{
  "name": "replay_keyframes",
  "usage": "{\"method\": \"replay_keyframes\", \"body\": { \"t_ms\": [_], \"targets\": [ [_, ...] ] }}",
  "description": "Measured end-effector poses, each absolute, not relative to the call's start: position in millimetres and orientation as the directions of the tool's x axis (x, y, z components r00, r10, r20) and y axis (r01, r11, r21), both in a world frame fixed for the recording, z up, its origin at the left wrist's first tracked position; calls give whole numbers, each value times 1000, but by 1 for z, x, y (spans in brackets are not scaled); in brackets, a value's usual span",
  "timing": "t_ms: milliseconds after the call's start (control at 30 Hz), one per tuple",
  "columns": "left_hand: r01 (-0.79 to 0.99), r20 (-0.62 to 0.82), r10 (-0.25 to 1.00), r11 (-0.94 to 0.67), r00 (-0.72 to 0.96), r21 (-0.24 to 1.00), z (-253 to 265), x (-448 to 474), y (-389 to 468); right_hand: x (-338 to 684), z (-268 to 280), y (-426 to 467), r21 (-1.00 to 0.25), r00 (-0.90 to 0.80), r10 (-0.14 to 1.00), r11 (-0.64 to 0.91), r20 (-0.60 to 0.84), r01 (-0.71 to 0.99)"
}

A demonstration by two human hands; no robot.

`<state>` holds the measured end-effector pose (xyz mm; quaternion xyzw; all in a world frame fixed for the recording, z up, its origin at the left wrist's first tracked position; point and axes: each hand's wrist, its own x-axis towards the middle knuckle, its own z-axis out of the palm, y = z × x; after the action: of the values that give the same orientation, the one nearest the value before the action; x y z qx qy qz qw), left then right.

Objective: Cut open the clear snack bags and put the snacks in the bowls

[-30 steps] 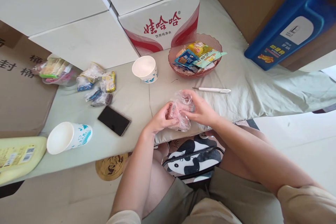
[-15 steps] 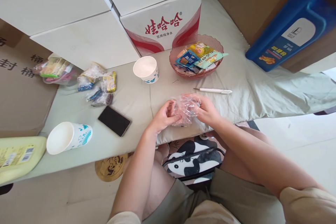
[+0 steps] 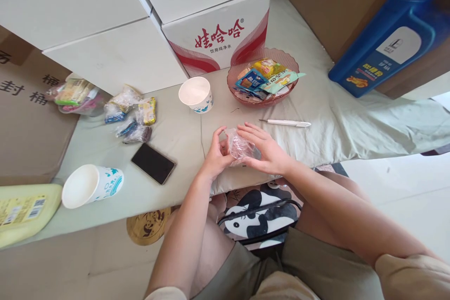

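Near the front edge of the cloth-covered table, a crumpled clear plastic bag (image 3: 239, 146) is between my hands. I cannot make out whether anything is inside it. My left hand (image 3: 217, 154) grips its left side, thumb low and fingers curled behind. From the right, my right hand (image 3: 266, 151) cups the bag, its fingers stretched over the top and its thumb underneath. Just behind my right hand lies a white pen-like craft knife (image 3: 286, 123). Past that stands a pink glass bowl (image 3: 234, 90) with several snack packets (image 3: 269, 75).
A paper cup (image 3: 195, 96) stands behind the bag; another cup (image 3: 93, 185) lies tilted at left near a yellow bottle (image 3: 28, 211). A phone (image 3: 153, 163) and several plastic-wrapped packs (image 3: 135, 115) are left. White boxes (image 3: 218, 33) and a blue bottle (image 3: 379, 47) line the back.
The plastic bag has been gathered into a more compact bundle. My right hand's fingers have straightened and moved over its top; my left hand has shifted slightly, its index finger raised.
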<state>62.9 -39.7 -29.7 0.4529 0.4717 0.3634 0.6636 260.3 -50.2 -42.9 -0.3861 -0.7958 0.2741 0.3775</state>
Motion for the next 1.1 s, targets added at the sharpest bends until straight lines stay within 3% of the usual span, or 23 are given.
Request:
{"method": "replay_keyframes", "body": {
  "t_ms": [400,1100],
  "targets": [
    [-38,-271,909,298,318,954,-47,59,-39,258,-55,-47,-672,-366,844,534,392,513],
    [70,-237,891,228,387,971,-46,57,-39,255,-55,-46,-649,-336,851,525,404,551]
  ]
}}
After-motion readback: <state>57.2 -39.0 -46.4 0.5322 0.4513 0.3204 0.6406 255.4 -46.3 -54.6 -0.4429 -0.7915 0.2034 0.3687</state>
